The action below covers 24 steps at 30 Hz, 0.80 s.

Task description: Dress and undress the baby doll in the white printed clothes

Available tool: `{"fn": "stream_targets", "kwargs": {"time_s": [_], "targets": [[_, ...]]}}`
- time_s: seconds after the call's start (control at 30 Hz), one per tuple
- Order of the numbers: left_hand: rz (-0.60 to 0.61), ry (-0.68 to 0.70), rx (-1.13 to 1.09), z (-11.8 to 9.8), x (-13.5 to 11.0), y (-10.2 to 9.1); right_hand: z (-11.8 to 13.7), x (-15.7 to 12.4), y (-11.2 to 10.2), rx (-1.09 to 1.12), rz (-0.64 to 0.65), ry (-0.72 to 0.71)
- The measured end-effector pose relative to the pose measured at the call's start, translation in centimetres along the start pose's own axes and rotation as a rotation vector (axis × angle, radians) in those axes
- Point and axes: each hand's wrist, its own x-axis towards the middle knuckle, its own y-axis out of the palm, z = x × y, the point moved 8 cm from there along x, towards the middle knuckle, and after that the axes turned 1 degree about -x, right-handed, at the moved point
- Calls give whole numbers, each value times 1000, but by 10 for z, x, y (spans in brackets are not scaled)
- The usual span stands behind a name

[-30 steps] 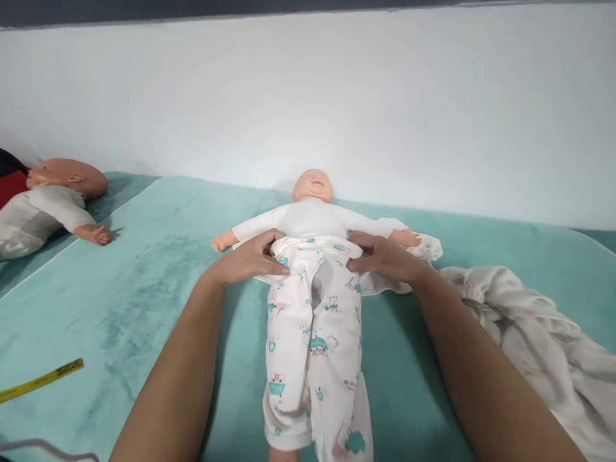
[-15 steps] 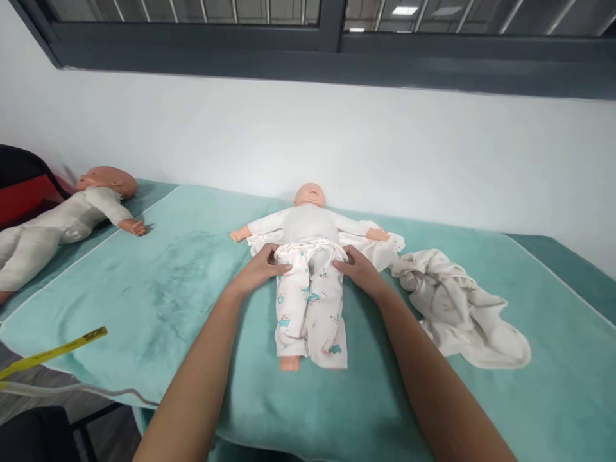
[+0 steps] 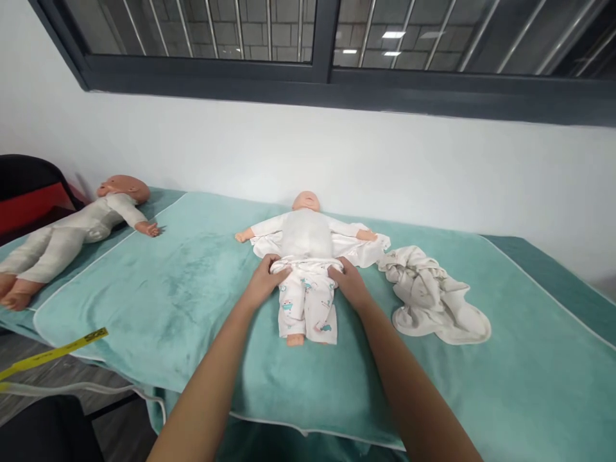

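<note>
A baby doll (image 3: pixel 307 232) with a white cloth body lies on its back, arms spread, head toward the wall. White baby pants (image 3: pixel 308 301) with teal and pink prints cover its legs up to the lower belly. My left hand (image 3: pixel 267 274) pinches the waistband at the doll's hip on the left. On the opposite hip, my right hand (image 3: pixel 345 276) grips the waistband with thumb on top. One foot (image 3: pixel 295 339) pokes out of the left leg opening; the other is almost wholly covered. A white garment (image 3: pixel 359 251) is spread under the doll's back and arms.
A crumpled white cloth (image 3: pixel 433 298) lies to the right on the green towel cover (image 3: pixel 192 276). A second doll (image 3: pixel 81 224) rests at the far left beside a black and red chair (image 3: pixel 33 199). A yellow strap (image 3: pixel 58 353) shows at lower left. Behind are the wall and a barred window.
Both hands have drawn the waistband together, and the gap at the front of the pants is now covered by fabric. The camera view has tilted up slightly.
</note>
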Motion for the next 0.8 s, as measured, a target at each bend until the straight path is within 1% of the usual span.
{"fn": "stream_targets", "kwargs": {"time_s": [0.07, 0.13, 0.17, 0.23, 0.3, 0.33, 0.4, 0.43, 0.47, 0.53, 0.57, 0.6, 0.63, 0.67, 0.73, 0.8], "targets": [[110, 23, -50, -1, -9, 2, 6, -11, 3, -28, 103, -45], [141, 87, -12, -4, -17, 2, 8, -22, 8, -61, 184, -84], [133, 118, 19, -6, -20, 2, 7, -26, 8, -77, 185, -83], [103, 128, 77, -5, -24, 3, 1, -28, 6, -105, 126, -44], [78, 69, 105, -1, -25, 5, -3, -27, 4, -109, 64, -1], [63, 32, 108, 1, -26, 5, -3, -26, 4, -104, 54, 7], [47, -20, 83, 1, -31, 3, 0, -28, 1, -92, 77, 10], [61, -30, 55, 0, -35, 2, 3, -32, 0, -77, 114, 6], [96, -30, 27, -2, -40, 1, 6, -39, -1, -55, 172, -6], [212, 15, 10, -9, -56, 4, 13, -59, 1, -25, 312, -53], [277, 55, 34, -12, -65, 6, 15, -70, 4, -29, 369, -85], [335, 95, 83, -15, -75, 10, 17, -82, 6, -53, 394, -115], [375, 128, 148, -17, -83, 13, 19, -91, 7, -93, 383, -139], [390, 148, 220, -17, -89, 16, 20, -98, 9, -138, 346, -152], [368, 154, 349, -19, -97, 20, 24, -106, 12, -204, 260, -140], [327, 146, 425, -24, -100, 22, 27, -109, 17, -236, 237, -74]]}}
